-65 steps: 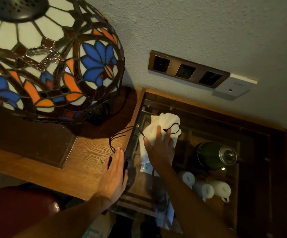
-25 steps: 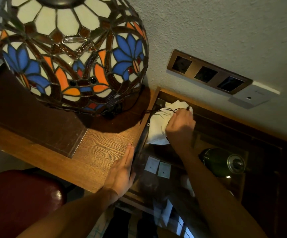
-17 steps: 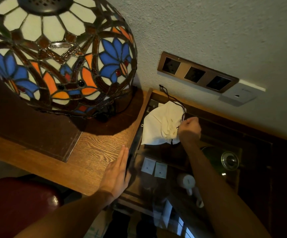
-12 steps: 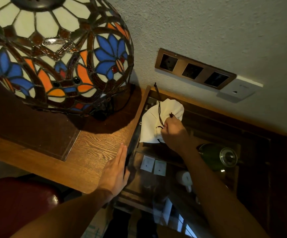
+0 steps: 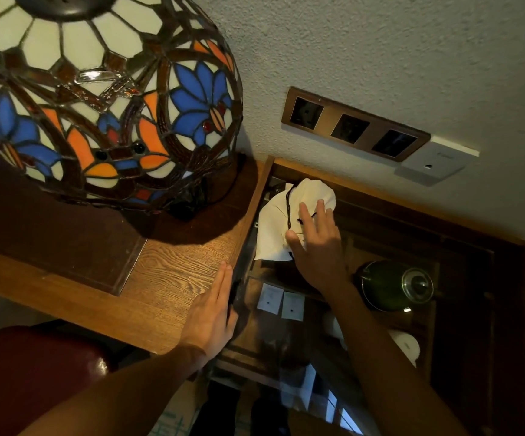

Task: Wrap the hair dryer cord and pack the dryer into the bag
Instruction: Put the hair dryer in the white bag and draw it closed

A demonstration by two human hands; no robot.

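Observation:
A white cloth bag (image 5: 278,226) with a black drawstring (image 5: 288,209) lies on the glass top (image 5: 377,234) near the wall, bulging as if filled. No hair dryer shows. My right hand (image 5: 317,243) rests flat on the bag's right side, fingers spread, with the drawstring lying across them. My left hand (image 5: 212,313) is flat and upright against the dark edge where the wooden desk (image 5: 173,278) meets the glass top.
A large stained-glass lamp (image 5: 97,99) fills the upper left on the desk. A bronze socket panel (image 5: 353,129) is on the wall. Under the glass lie a green kettle (image 5: 393,289), white cups (image 5: 407,344) and two sachets (image 5: 281,302). A red seat (image 5: 31,379) is at lower left.
My right hand let go of the drawstring it was pulling and now lies flat and spread on the bag. My left hand has stayed at the desk edge.

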